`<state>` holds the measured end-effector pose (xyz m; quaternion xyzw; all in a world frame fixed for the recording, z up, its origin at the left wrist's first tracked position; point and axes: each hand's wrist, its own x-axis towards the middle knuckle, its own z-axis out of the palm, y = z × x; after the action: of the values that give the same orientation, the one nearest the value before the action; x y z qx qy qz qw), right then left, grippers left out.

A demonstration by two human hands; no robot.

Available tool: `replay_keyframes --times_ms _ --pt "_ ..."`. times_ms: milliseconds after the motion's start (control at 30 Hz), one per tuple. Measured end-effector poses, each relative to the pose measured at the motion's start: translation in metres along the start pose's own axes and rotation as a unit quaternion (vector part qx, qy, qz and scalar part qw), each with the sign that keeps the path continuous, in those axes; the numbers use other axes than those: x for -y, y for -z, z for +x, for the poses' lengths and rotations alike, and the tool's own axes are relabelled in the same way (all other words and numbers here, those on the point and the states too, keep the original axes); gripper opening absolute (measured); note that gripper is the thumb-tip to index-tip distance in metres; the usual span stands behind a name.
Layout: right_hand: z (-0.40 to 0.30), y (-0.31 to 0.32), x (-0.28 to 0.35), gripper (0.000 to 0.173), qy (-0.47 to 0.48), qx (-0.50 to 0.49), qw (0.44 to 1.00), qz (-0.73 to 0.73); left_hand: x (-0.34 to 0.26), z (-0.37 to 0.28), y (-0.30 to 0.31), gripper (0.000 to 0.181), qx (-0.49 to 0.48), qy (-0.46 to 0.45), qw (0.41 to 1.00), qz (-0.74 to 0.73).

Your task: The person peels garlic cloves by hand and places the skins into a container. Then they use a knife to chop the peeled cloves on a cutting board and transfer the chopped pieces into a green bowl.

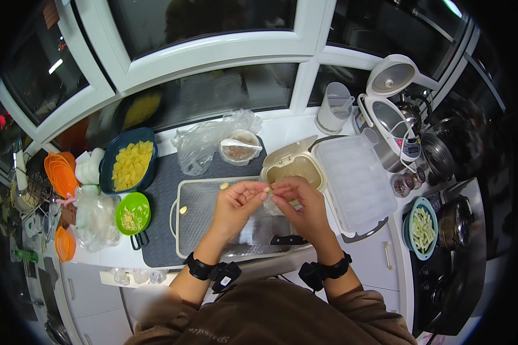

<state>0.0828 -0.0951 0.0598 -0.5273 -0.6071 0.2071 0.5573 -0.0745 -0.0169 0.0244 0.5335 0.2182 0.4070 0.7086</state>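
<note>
My left hand [237, 205] and my right hand [302, 200] meet above the cutting board [203, 235]. Between their fingertips is a small pale garlic clove [266, 189]; the left thumb and forefinger pinch it, and the right fingertips grip its other side. Two peeled garlic cloves lie on the board, one near the far edge [224, 185], the other towards the left [183, 210]. A knife with a black riveted handle [285, 239] rests across the board's near right part. Behind my right hand stands a beige lidded bin [304, 170], its lid raised.
Left of the board are a green bowl [144, 207] with chopped garlic and a dark blue basin [105, 172] of cut potatoes. A plastic bag [198, 146] and a bowl of minced food [240, 157] stand behind. Rightward are a translucent lidded box [354, 185], rice cooker [382, 138] and stove [449, 276].
</note>
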Motion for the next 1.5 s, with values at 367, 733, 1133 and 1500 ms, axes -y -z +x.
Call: replay_keyframes --times_ms 367,733,1133,1500 --pt "0.004 0.028 -0.036 0.014 0.083 -0.013 0.994 -0.073 0.0 0.031 -0.027 0.018 0.033 -0.036 0.977 0.206" --pt "-0.001 0.023 -0.065 0.015 0.023 -0.093 0.992 0.085 0.01 0.045 -0.042 0.019 0.012 0.038 0.998 0.038" --pt "0.007 0.04 -0.065 0.023 0.033 -0.089 0.995 0.022 0.026 0.058 -0.048 0.019 -0.007 0.022 0.995 0.101" --pt "0.016 0.049 -0.073 0.02 0.062 -0.037 0.997 0.02 0.021 0.069 -0.038 0.025 0.061 0.05 0.992 0.094"
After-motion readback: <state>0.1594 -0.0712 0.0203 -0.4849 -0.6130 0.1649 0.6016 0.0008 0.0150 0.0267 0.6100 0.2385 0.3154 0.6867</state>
